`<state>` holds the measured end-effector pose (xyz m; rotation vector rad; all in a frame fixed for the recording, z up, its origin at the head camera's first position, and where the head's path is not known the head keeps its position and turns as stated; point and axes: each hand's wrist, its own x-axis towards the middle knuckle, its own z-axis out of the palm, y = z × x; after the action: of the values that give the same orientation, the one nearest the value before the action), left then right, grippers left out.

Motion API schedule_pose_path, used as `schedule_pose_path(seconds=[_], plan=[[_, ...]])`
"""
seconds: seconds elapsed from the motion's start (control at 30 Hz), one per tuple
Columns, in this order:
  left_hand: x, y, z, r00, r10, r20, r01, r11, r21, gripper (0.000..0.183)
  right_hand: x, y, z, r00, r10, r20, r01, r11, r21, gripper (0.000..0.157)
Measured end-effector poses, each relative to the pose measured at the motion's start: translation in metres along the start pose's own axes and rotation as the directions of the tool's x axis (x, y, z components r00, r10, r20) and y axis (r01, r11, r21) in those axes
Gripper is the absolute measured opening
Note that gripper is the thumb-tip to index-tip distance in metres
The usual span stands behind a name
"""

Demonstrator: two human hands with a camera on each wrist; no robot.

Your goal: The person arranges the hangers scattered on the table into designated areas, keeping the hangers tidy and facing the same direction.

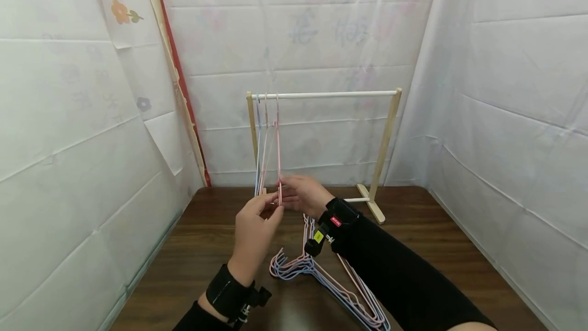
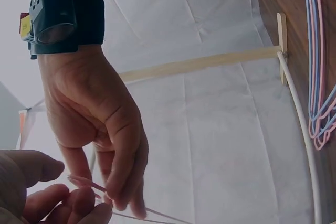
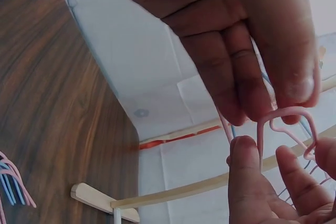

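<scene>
A pink wire hanger (image 1: 278,152) hangs by its hook from the white rail, seen edge-on in the head view. Both hands are at its near end. My left hand (image 1: 254,229) has thumb and fingertips on either side of the lower wire. From the right, my right hand (image 1: 304,195) pinches the hanger a little higher. In the right wrist view the hanger's bent pink end (image 3: 287,110) shows between the two hands' fingers. Beside it on the rail, further left, hang a blue hanger (image 1: 258,152) and another pale pink hanger (image 1: 265,152).
The rack's white rail (image 1: 331,95) spans two wooden posts at the back of the brown table (image 1: 197,249). Several pink and blue hangers (image 1: 333,285) lie in a bundle on the table, partly under my right forearm. White sheets (image 1: 298,40) close off the back and sides.
</scene>
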<state>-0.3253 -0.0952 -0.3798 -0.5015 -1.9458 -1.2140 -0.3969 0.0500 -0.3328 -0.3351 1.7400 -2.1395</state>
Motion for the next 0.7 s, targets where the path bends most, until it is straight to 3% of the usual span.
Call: schedule_pose_path(seconds=[0.17, 0.53, 0.7], plan=[[-0.015, -0.001, 0.0, 1.0, -0.01, -0.019, 0.009, 0.999, -0.038, 0.024, -0.01, 0.004, 0.001, 1.0, -0.016, 0.013, 0.016, 1.0, 0.012, 0.026], [-0.049, -0.002, 0.006, 0.986, -0.169, 0.008, 0.168, 0.974, -0.151, 0.015, -0.042, 0.036, -0.009, 0.998, -0.057, -0.005, 0.057, 0.998, -0.001, 0.034], [-0.066, -0.008, 0.014, 0.978, -0.204, 0.054, 0.209, 0.969, -0.13, 0.014, -0.058, 0.056, -0.017, 0.996, -0.078, -0.052, 0.076, 0.996, -0.045, 0.035]])
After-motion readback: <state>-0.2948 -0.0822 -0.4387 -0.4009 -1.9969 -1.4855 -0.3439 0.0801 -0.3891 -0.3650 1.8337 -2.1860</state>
